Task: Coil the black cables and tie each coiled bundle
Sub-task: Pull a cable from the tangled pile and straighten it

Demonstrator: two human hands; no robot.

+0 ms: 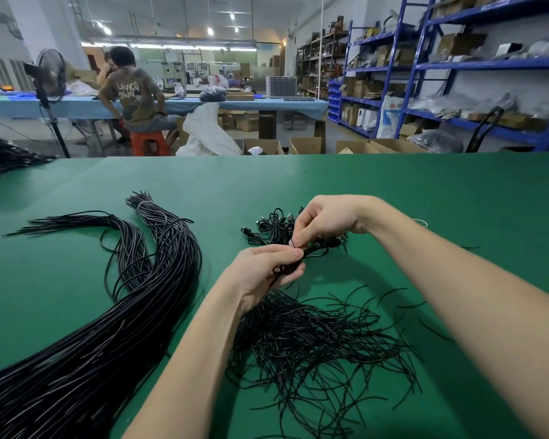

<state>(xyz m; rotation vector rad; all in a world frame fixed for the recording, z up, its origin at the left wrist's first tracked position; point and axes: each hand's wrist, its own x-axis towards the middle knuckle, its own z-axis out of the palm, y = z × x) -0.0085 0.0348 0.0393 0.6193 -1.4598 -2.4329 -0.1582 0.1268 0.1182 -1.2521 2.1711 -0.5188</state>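
My left hand (263,267) clamps the coiled cable (311,248); right hand (327,221) pinches a tie at its waist. Light, springy, so I grip mid-coil, above the tie pile (314,340).

Both forearms reach forward, left hand (267,267) and right hand (324,221) each closed in a pinching grip.

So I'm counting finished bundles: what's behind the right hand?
Behind the right hand lies a small heap of coiled cables with plugs, on the green table. The hand covers part of it, so no count.
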